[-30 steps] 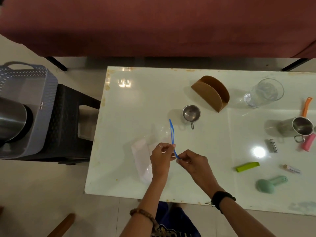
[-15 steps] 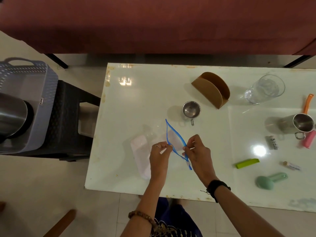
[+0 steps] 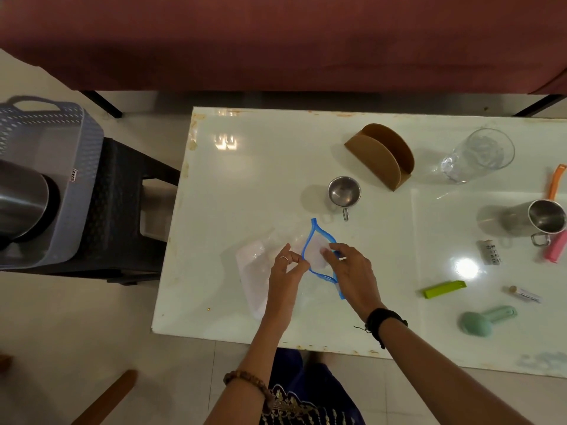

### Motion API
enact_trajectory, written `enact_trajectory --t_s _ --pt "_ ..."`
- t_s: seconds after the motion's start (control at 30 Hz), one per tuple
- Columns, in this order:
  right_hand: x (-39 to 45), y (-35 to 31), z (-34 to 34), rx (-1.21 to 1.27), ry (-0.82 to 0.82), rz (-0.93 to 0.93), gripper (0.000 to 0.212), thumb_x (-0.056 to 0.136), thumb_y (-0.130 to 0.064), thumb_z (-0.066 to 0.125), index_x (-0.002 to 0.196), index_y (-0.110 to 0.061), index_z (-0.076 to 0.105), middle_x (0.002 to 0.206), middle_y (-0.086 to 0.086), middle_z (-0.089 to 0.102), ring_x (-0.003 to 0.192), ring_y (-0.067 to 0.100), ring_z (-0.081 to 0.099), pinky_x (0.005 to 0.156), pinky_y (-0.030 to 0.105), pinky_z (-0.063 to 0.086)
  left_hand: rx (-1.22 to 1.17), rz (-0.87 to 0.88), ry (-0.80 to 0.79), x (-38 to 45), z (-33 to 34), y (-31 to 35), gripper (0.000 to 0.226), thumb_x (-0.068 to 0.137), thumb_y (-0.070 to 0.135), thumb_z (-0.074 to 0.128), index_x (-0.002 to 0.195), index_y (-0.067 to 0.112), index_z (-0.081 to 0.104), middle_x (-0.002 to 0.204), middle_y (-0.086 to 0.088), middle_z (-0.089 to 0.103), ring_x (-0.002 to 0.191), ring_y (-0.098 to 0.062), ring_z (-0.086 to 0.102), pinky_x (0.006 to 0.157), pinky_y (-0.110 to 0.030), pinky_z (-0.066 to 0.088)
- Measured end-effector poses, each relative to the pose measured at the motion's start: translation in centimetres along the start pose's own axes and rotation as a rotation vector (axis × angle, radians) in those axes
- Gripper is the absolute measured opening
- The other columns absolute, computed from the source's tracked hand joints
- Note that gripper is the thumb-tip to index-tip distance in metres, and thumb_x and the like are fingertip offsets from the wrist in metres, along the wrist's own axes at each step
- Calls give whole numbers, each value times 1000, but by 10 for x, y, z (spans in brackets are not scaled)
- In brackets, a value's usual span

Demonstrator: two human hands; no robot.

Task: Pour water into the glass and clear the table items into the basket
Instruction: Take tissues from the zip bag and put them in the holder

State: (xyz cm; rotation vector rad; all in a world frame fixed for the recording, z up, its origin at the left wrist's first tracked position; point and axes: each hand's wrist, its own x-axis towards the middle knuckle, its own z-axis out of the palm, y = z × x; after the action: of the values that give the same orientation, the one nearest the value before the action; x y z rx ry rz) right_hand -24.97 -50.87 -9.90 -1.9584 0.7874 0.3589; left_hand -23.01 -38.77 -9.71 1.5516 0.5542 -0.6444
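Since a second ago the blue-edged mouth of the clear zip bag (image 3: 313, 253) has been pulled from a thin closed line into a wide leaf-shaped opening. In the head view, the left hand (image 3: 287, 268) pinches the near-left lip of that opening between thumb and fingers, while the right hand (image 3: 349, 273) curls over the opposite lip, its fingertips on the blue rim, so both hands are clamped on the bag and hold its mouth apart. The bag's body trails left of the hands and lies on the white table (image 3: 245, 179). Just beyond the grip stands a small steel cup (image 3: 343, 191), and past it a brown napkin holder (image 3: 380, 154). Far to the right of the hands the glass (image 3: 478, 154) stands near the table's far edge, with a steel mug (image 3: 546, 217) nearer than it. Right of the right wrist lie a green clip (image 3: 443, 288) and a mint scoop (image 3: 484, 319). Well to the left of the hands, off the table, the grey basket (image 3: 76, 142) sits on a dark stool (image 3: 122, 194) with a steel jug (image 3: 21, 204) inside it.
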Motion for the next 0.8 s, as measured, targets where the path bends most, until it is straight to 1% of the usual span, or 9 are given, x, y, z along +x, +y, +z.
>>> enact_trajectory --t_s 0.1,0.2,0.33,0.4,0.5,0.57,0.63,0.7,0.8 --pt "3 -1 3 -99 -17 11 36 84 -40 64 108 -13 63 101 -2 54 88 15 55 75 28 45 -22 -9 -13 -1 1 0 12 87 16 60 98 12 60 128 18 43 117 -10 44 89 -21 28" --pt "3 -3 7 -181 0 -62 24 85 -30 65 99 -10 64 96 -2 49 86 16 56 67 23 38 4 1 -32 1 0 -4 7 87 18 60 81 21 59 133 20 41 121 -9 43 93 -22 26" --pt "1 -6 7 -148 105 -172 17 86 -25 64 92 -9 62 100 -5 44 89 9 47 59 14 37 34 63 -55 4 3 -7 5 88 16 57 84 18 59 101 39 54 104 11 48 85 -11 34" --pt "-2 -8 3 -76 186 -197 14 87 -27 63 83 -15 56 98 -6 42 87 8 46 58 11 36 77 116 -47 5 4 -5 9 89 11 57 97 12 59 104 27 59 102 12 52 82 -5 40" --pt "-6 -11 -8 81 234 -186 14 85 -17 62 79 -17 48 93 0 45 77 10 48 57 11 40 204 121 -7 9 3 -3 27 90 13 56 117 14 54 131 0 51 124 -17 46 111 -36 32" --pt "-8 -14 -19 214 235 -156 15 85 -12 60 79 -13 46 89 6 50 72 11 49 56 10 41 274 78 34 13 0 -2 33 91 14 56 122 20 50 138 -2 46 129 -22 41 114 -54 20" --pt "-11 -20 -30 308 223 -126 11 85 -10 58 83 -11 47 85 4 55 69 5 50 51 6 40 313 68 61 16 -4 2 37 91 14 55 126 24 47 141 -1 43 130 -21 39 113 -56 18" --pt "-13 -26 -41 354 219 -131 9 86 -9 57 84 -10 48 80 -3 57 63 -4 51 49 4 39 303 118 51 17 -5 11 40 91 16 55 129 26 45 143 2 41 132 -15 37 115 -47 21" --pt "-15 -36 -53 369 220 -160 7 86 -11 58 83 -10 52 76 -9 57 61 -8 51 54 4 40 190 257 -87 3 3 31 38 92 27 53 129 36 45 144 14 41 125 11 37 98 -3 31"
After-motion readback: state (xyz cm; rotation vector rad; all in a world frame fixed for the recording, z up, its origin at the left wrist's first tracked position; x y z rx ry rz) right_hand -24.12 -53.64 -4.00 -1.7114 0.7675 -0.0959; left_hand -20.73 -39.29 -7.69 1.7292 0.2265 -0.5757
